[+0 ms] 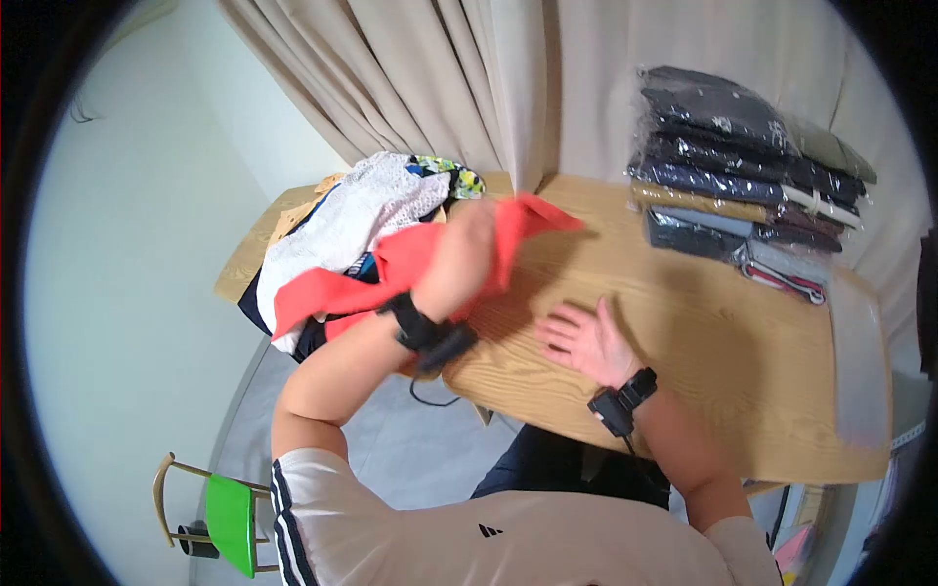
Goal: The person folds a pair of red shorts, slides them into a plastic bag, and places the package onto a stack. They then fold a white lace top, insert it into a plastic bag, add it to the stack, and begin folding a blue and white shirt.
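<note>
My left hand, smeared by motion, grips a red garment over the left part of the wooden table. One end of the cloth sticks out to the right of the hand; the rest trails left across a heap of clothes. My fingers are mostly hidden there. Low over the table's front edge, my right hand is open with fingers spread and the palm showing, holding nothing. A black strapped device sits on each wrist. Under and beside the red garment lies a white textured garment on the heap.
Folded clothes in clear plastic bags are stacked at the table's back right. Beige curtains hang behind. A green chair stands on the floor at lower left. A translucent flat sheet lies along the right edge.
</note>
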`<state>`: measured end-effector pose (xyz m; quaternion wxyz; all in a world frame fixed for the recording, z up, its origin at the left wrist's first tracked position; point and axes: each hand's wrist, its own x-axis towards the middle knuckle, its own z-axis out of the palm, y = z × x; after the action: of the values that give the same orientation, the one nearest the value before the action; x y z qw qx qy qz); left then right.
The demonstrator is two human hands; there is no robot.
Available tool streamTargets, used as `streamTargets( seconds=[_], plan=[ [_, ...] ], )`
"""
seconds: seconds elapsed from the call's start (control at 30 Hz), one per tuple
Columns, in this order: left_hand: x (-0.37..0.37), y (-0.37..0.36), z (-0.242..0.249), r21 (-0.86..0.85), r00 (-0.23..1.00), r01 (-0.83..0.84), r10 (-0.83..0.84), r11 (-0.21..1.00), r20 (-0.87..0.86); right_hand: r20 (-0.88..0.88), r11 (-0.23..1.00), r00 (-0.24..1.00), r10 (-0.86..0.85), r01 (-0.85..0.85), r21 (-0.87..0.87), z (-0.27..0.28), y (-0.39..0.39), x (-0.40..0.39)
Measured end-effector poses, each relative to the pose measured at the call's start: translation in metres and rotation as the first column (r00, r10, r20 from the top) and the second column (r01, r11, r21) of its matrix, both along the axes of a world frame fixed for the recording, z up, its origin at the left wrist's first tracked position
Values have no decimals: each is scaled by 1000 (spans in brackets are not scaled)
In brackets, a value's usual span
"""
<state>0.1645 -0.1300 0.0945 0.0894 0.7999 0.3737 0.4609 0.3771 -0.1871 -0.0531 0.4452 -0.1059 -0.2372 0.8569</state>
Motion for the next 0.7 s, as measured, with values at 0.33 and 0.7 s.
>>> streamTargets(
  seconds=[0.33,0.7],
  plan=[
    [-2,53,-27,-581,991,136,-112,802,76,-31,873,886,-462,449,-191,-14,10,14],
    [-24,185,-134,-446,733,-480,66,755,-677,38,861,891,-452,447,-240,-14,11,15]
  ],
)
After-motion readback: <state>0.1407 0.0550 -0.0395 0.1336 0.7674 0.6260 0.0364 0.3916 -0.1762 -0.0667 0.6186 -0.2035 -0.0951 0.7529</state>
